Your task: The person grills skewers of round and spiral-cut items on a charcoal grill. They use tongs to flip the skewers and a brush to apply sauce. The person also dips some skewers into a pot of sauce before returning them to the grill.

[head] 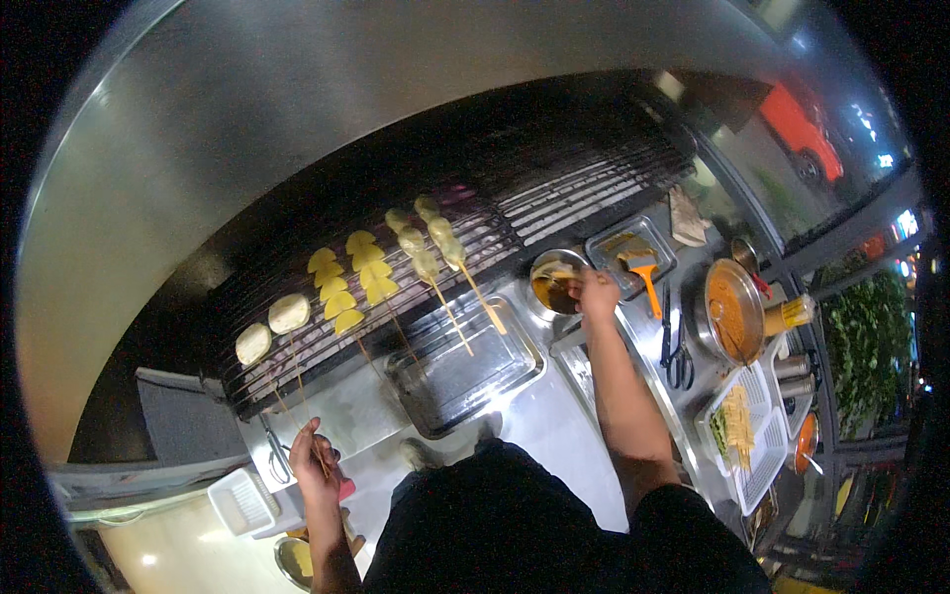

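Observation:
My left hand [315, 454] grips the thin sticks of two skewers that bear round white slices [289, 314] over the left end of the grill grate [475, 226]. At the steel pot [545, 306] of dark liquid, my right hand [596, 292] is closed at the rim; a pale brush-like thing shows in the pot, its handle hidden by the fingers. Between the hands, two skewers of yellow slices [340, 303] and two of pale round balls [445, 236] lie on the grate, sticks pointing towards me.
A steel tray [531, 356] sits below the grate. To the right are a steel tray [672, 256] with an orange-handled brush [649, 286], black scissors [680, 367], a pot of orange sauce [733, 312] and a white basket [768, 475] with skewers. A white basket [241, 503] stands at lower left.

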Action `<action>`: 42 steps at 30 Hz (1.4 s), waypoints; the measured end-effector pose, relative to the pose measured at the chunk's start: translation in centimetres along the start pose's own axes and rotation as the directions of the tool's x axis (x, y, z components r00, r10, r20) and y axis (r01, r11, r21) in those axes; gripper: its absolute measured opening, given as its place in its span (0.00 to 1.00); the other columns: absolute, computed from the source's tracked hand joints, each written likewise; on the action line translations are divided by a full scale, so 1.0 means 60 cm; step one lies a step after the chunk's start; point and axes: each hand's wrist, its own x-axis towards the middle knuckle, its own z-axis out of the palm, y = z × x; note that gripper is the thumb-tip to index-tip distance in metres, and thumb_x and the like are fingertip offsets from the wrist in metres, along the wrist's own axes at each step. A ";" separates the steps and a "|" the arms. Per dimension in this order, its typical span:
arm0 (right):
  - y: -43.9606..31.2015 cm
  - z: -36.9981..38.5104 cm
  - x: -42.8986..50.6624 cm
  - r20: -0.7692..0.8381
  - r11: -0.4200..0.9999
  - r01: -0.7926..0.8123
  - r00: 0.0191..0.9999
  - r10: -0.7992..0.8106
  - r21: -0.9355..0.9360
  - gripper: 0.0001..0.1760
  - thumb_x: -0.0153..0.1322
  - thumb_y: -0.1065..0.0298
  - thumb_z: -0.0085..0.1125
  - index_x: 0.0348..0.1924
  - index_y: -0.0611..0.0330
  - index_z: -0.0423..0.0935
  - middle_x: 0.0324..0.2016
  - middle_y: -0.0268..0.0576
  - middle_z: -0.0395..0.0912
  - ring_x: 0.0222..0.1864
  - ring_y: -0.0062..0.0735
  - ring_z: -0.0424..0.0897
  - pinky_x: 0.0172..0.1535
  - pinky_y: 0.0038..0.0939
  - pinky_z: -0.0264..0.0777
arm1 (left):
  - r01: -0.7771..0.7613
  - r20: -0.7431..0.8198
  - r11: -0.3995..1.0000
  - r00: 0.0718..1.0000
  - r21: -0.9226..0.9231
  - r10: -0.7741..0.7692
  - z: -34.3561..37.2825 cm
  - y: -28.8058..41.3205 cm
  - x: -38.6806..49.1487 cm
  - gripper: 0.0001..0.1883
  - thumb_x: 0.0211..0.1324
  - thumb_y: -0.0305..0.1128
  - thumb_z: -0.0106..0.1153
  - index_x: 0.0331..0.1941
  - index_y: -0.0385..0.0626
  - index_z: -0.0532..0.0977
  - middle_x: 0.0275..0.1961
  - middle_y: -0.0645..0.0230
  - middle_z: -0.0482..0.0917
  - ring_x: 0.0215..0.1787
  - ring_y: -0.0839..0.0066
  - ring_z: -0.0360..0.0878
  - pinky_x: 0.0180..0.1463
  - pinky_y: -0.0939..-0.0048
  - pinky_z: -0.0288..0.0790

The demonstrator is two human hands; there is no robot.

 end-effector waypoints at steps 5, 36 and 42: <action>0.049 -0.033 0.003 0.315 0.858 -0.338 0.923 0.221 0.387 0.10 0.74 0.61 0.51 0.37 0.58 0.73 0.22 0.34 0.78 0.23 0.20 0.80 0.14 0.19 0.66 | -0.046 0.007 0.998 0.999 0.030 0.046 -0.009 0.003 -0.010 0.13 0.65 0.36 0.52 0.46 0.40 0.74 0.17 0.76 0.69 0.12 0.84 0.59 0.17 0.81 0.56; -0.140 0.406 -0.572 0.851 -0.154 0.988 -0.055 -0.523 -0.031 0.09 0.62 0.62 0.60 0.30 0.56 0.83 0.29 0.44 0.81 0.36 0.45 0.75 0.41 0.42 0.66 | 0.297 0.338 0.854 0.928 -0.427 -0.154 -0.014 0.000 -0.013 0.10 0.69 0.34 0.45 0.40 0.40 0.71 0.15 0.75 0.62 0.14 0.82 0.53 0.24 0.75 0.55; -0.156 0.396 -0.568 0.862 -0.088 0.995 -0.081 -0.500 0.043 0.09 0.59 0.63 0.61 0.28 0.56 0.84 0.26 0.44 0.82 0.36 0.45 0.76 0.41 0.41 0.68 | 0.304 0.322 0.829 0.933 -0.468 -0.161 -0.027 0.001 -0.010 0.11 0.69 0.35 0.44 0.40 0.40 0.71 0.15 0.75 0.62 0.14 0.82 0.53 0.24 0.76 0.54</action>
